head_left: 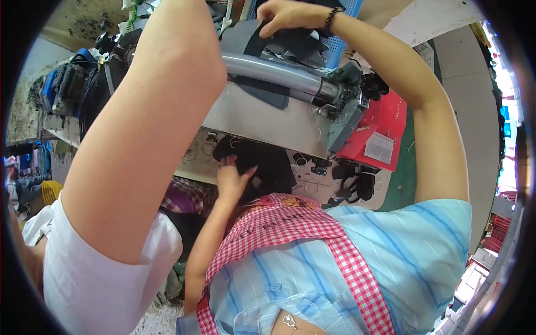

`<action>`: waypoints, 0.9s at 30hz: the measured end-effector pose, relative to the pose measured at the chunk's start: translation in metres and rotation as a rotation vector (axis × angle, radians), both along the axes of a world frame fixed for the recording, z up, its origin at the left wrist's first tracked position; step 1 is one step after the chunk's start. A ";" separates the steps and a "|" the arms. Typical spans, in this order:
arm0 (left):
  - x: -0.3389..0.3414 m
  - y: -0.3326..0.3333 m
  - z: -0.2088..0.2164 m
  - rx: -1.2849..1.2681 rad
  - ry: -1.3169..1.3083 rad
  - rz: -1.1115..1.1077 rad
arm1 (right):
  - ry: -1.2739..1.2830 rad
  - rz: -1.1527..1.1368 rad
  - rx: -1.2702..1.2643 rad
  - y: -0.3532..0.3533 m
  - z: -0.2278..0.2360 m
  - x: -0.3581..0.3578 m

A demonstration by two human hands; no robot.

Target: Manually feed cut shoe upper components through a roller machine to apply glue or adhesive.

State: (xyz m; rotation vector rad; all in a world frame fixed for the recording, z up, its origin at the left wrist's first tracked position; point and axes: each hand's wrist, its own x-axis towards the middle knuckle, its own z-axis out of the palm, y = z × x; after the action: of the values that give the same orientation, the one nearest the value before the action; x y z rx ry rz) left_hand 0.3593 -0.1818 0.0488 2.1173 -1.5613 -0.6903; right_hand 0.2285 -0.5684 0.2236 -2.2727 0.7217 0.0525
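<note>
Spread loosely, the left hand (231,177) lay at the left part of a black piece (271,167), its thumb apart from the fingers and nothing closed inside it. Right hand (287,15), at the top of the view, was bent over some dark sheets (293,43), its thumb lowered toward them; whether it gripped one could not be told. A grey sheet (239,37) was just left of that thumb.

The black piece was on the low table (312,187), between the apron (279,218) and the near edge of the machine bed (257,118). Above the bed ran a silver roller (273,72), between the two hands, and a dark ribbed strip (261,92) showed beneath it. At the roller's right end sat a linty bracket (352,92) with a black knob (374,85). A blue basket (336,51) stood beyond the roller, near the dark sheets.

Right of the bed was a red panel (385,117) bearing a white label (379,147). Small black parts (360,187) were at the right of the low table, apart from the black piece.

On the left, another person's bare arm (151,123), coming from a white sleeve (100,279), crossed in front of the roller's left end and hid part of the machine.
</note>
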 end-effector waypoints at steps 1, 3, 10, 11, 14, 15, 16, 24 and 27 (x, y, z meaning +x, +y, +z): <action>-0.004 0.000 -0.005 -0.035 -0.067 -0.009 | -0.129 -0.005 0.008 -0.015 -0.001 -0.006; -0.001 -0.004 -0.011 0.071 0.014 -0.043 | -0.174 -0.029 -0.073 -0.035 0.008 -0.024; 0.004 0.017 0.002 -0.005 0.131 -0.039 | -0.194 -0.470 -0.796 -0.103 0.030 -0.104; 0.007 0.026 0.017 -0.073 0.242 -0.071 | -0.063 -0.622 -0.912 -0.078 0.052 -0.095; 0.021 0.044 0.071 -0.116 0.480 -0.216 | -0.390 -0.529 -0.352 -0.030 0.078 -0.104; 0.028 0.043 0.087 -0.072 0.598 -0.290 | -0.441 -0.393 -0.316 -0.026 0.078 -0.107; 0.037 0.044 0.101 -0.170 0.730 -0.305 | -0.449 -0.385 -0.321 -0.013 0.082 -0.095; 0.043 0.004 0.140 -0.328 1.248 0.179 | -0.258 0.070 -0.350 0.092 0.094 -0.037; 0.033 -0.021 0.123 -0.454 0.711 0.374 | -0.206 0.113 -0.335 0.087 0.083 -0.029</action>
State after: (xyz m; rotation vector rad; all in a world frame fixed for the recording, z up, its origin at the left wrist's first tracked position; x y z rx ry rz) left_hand 0.3920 -0.2030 0.1720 1.5164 -0.8089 -0.7506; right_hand 0.1996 -0.4810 0.3070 -2.5871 0.5234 -0.2634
